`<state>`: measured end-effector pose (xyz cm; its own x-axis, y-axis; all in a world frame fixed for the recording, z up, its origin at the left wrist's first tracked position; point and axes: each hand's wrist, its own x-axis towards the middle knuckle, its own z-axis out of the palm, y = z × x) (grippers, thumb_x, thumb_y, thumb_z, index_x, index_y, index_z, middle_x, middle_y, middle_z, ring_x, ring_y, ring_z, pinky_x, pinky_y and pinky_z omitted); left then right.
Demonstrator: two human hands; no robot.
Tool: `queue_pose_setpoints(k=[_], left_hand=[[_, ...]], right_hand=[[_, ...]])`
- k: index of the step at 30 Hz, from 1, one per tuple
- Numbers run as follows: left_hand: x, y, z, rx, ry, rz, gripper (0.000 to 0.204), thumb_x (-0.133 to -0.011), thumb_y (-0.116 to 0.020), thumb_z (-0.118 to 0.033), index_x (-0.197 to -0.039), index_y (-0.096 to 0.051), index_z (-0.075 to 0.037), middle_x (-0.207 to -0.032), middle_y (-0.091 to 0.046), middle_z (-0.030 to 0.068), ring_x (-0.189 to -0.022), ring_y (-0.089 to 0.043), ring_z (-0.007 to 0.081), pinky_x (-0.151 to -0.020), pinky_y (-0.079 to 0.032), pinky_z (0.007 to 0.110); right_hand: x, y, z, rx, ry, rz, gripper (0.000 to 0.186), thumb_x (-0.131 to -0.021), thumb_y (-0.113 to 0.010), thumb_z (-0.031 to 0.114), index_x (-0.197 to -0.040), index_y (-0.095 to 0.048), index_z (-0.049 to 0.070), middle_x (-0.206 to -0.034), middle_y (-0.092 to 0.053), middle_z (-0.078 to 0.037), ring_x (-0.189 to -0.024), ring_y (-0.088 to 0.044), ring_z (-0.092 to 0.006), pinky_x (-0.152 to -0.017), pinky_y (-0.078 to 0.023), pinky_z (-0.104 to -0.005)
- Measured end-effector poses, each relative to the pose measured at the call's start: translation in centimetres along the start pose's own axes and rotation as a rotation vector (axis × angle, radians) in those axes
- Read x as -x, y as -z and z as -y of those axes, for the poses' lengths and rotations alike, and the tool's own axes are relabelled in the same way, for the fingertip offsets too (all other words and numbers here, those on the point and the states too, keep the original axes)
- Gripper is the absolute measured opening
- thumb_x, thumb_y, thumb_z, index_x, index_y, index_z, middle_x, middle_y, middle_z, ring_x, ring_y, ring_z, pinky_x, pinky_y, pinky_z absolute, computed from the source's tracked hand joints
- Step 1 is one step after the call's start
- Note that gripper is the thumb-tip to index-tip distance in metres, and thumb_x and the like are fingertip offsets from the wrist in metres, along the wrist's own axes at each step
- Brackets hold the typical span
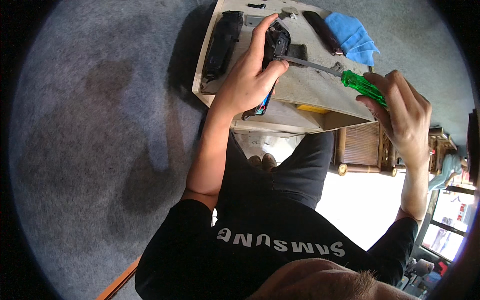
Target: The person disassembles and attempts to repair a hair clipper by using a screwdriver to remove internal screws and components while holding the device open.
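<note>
My left hand [247, 82] is wrapped round an opened black handheld device that looks like a hair clipper [280, 42], upright above a small pale table [320, 87]. Its lower end shows a blue part and a bit of wiring below my palm. My right hand [402, 110] grips the translucent green handle of a screwdriver [362, 87]. The long metal shaft points left, and its tip meets the device close to my left thumb. My fingers hide much of the casing. A long black casing piece [223, 45] lies on the table left of my left hand.
On the tabletop are a blue cloth [352, 37], a dark elongated case [322, 32], a dark block [298, 54] and small loose parts [290, 14]. A shelf with something yellow [311, 108] opens under the table. A bamboo seat [362, 149] stands at right; another person [450, 167] is beyond.
</note>
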<state>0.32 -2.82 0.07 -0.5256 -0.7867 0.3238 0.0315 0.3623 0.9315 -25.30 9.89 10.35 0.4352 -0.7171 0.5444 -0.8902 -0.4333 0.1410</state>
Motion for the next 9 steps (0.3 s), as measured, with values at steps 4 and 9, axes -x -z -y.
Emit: queue_pose_setpoints(k=[4,9], left_hand=[[0.1,-0.2,0.0,0.038,0.033,-0.003,0.079,-0.097,-0.059,-0.007,-0.165,-0.02,-0.018,-0.076,-0.06,0.0057,-0.061,-0.059,0.0148,-0.063,-0.051,0.034],[0.1,0.2,-0.1,0.041,0.037,0.004,0.079,-0.095,-0.061,-0.007,-0.165,-0.027,-0.022,-0.102,-0.059,0.0083,-0.068,-0.058,0.0122,-0.059,-0.055,0.03]], right_hand=[[-0.6,-0.1,0.8,0.258,0.252,-0.053,0.037,-0.079,-0.084,0.031,-0.108,-0.074,0.012,-0.078,-0.062,0.003,-0.063,-0.063,-0.007,-0.049,-0.057,-0.0251],[-1.3,1.0,1.4,-0.253,-0.181,0.22,0.017,-0.097,-0.074,0.022,-0.111,-0.074,0.012,-0.098,-0.078,-0.003,-0.074,-0.076,-0.0246,-0.057,-0.06,-0.0303]])
